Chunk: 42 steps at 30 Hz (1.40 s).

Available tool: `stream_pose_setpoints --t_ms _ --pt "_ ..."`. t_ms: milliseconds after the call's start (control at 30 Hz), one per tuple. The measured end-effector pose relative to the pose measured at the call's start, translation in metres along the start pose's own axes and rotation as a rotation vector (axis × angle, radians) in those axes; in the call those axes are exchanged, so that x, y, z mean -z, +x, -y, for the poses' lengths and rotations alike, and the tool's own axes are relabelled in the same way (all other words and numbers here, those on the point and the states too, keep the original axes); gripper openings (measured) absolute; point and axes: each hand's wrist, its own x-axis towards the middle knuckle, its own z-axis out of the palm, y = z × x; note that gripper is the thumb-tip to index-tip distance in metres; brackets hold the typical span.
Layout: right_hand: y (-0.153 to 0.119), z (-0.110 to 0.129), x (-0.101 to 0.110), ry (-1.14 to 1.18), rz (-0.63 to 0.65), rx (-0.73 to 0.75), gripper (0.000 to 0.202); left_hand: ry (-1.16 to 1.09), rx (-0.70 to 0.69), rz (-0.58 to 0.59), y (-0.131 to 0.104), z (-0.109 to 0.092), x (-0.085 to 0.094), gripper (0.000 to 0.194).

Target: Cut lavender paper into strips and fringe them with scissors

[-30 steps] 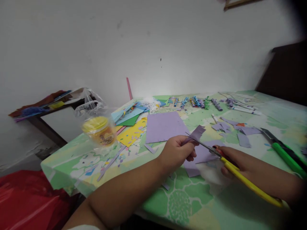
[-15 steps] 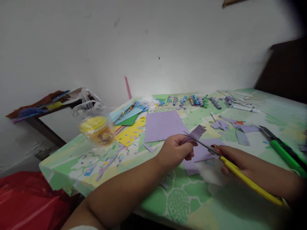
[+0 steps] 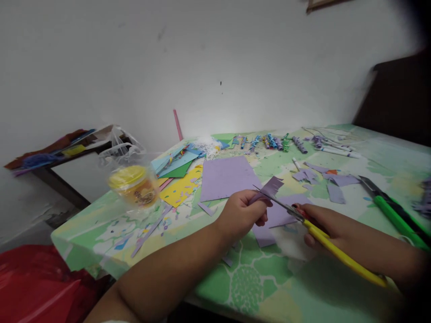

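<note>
only the view has visibly shifted since the earlier frame, slightly rightward. above the green floral tablecloth [image 3: 247, 287], the left hand [image 3: 240, 213] pinches one fringed purple paper strip [image 3: 273, 185], long axis slanting far-right. the right hand [image 3: 330, 220] curls its fingers around one pair of yellow-handled metal scissors [image 3: 314, 231], blades pointing far-left. one clear plastic bag [image 3: 116, 152] holds one yellow-lidded tub [image 3: 131, 184].
</note>
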Motion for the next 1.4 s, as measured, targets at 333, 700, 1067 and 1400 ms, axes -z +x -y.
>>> stream_pose_setpoints --t_ms 333,700,1067,1400 --pt "0.004 -0.010 -0.002 0.018 -0.067 0.041 0.036 0.016 -0.004 -0.005 -0.003 -0.003 -0.002 0.011" --pt "-0.001 -0.005 0.001 -0.037 -0.071 0.003 0.048 -0.036 -0.078 -0.068 0.003 0.000 0.002 0.016" --pt "0.001 -0.002 -0.001 -0.001 -0.056 -0.012 0.040 0.009 0.001 -0.012 -0.001 0.002 -0.001 0.007" --pt "0.002 -0.003 -0.001 0.031 -0.016 0.002 0.037 0.035 0.006 0.002 -0.001 -0.001 -0.001 0.007"
